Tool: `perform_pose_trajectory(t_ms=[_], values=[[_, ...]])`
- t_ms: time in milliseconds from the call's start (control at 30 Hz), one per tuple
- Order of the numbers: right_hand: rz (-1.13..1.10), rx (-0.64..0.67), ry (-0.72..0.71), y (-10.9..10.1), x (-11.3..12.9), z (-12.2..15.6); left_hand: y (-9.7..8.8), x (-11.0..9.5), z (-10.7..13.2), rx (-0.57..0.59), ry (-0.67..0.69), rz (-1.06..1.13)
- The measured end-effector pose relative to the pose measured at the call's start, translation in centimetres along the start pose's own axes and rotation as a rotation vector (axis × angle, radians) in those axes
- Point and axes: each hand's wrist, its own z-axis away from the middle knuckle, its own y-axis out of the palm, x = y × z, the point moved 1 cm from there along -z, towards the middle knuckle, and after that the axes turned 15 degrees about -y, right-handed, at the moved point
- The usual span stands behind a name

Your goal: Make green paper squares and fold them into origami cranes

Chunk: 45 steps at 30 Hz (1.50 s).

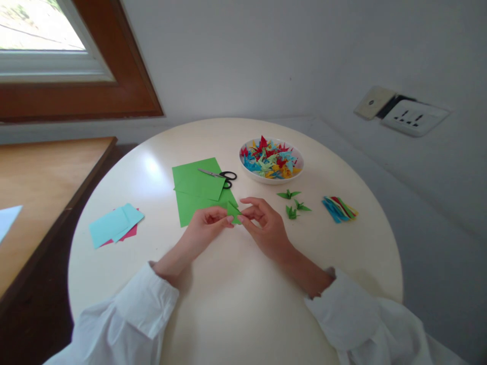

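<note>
A small folded green paper piece (pixel 233 211) is pinched between both my hands just above the round white table (pixel 236 304). My left hand (pixel 207 223) grips its left side with closed fingertips. My right hand (pixel 264 223) pinches its right side, fingers curled. Behind my hands lie green paper sheets (pixel 194 187) with black-handled scissors (pixel 222 175) on top. Three small green folded cranes (pixel 292 202) sit to the right of my right hand.
A white bowl (pixel 272 177) full of coloured paper cranes stands behind the hands. A stack of coloured paper strips (pixel 339 208) lies at the right. Light blue and red sheets (pixel 116 225) lie at the left. A wooden desk (pixel 41 187) adjoins the table's left.
</note>
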Motion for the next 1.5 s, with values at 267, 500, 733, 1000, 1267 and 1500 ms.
perform_pose_trajectory(t_ms=[267,500,733,1000,1267,1500], values=[[-0.014,-0.002,0.028,0.02,0.11,0.08,0.02,-0.10,0.21,-0.008,0.029,-0.063],[-0.226,0.011,0.235,0.03,-0.20,-0.45,-0.03,-0.35,0.40,0.020,0.068,-0.153],[-0.187,0.072,0.247,0.00,-0.10,-0.68,-0.03,-0.48,0.49,0.040,0.069,-0.182],[-0.154,0.139,0.227,-0.21,0.07,-0.81,0.03,-0.53,0.56,0.037,0.038,-0.183],[-0.131,0.128,0.218,-0.21,0.02,-0.75,0.03,-0.51,0.52,0.044,0.036,-0.185],[-0.099,0.123,0.194,-0.26,0.14,-0.73,0.09,-0.76,0.65,0.014,0.053,-0.229]])
